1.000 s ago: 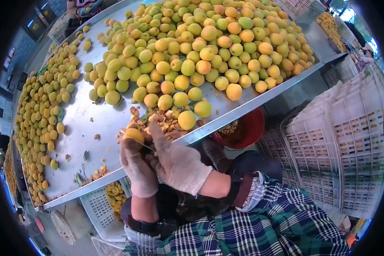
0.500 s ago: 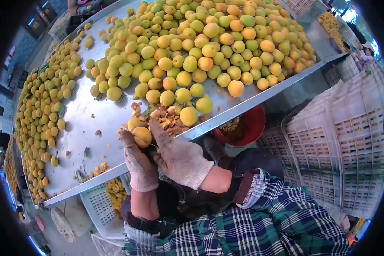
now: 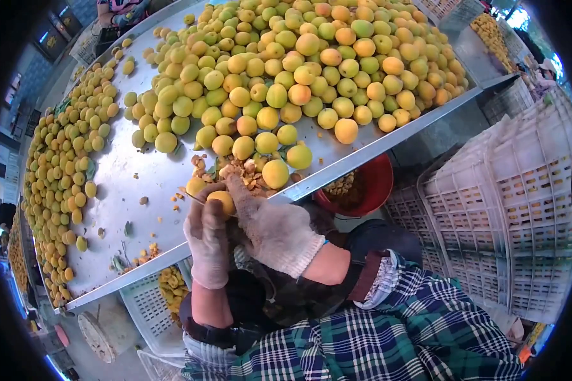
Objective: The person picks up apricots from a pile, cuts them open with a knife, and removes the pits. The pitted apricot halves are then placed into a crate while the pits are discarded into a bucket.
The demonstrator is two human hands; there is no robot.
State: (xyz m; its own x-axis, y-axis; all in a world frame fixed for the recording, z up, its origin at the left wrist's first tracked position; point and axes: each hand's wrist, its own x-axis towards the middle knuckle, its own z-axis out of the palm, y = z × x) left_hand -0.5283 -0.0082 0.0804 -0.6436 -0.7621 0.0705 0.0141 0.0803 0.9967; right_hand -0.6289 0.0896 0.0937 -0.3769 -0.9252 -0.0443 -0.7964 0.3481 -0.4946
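Observation:
My left hand (image 3: 206, 244), in a stained white knit glove, is closed with its fingertips on a yellow apricot (image 3: 222, 202). My right hand (image 3: 279, 233), gloved alike, closes on the same apricot from the other side, its fingers along the top. A thin, wire-like edge (image 3: 196, 199) sticks out at the left fingertips; the rest of it is hidden. Just beyond the fingers, another apricot (image 3: 196, 185) lies on the metal table (image 3: 133, 203), beside a small pile of brown apricot scraps (image 3: 254, 181).
A big heap of apricots (image 3: 311, 76) covers the table's far side, and a second heap (image 3: 57, 171) its left. Below the edge are a red bucket (image 3: 384, 190) and a white crate (image 3: 140, 305) of cut fruit. Stacked crates (image 3: 489, 209) stand right. Another person (image 3: 124, 13) sits far left.
The held apricot has shifted slightly up and right, and my left fingers have turned upright beside it. The thin edge, earlier across the fruit, now shows to its left.

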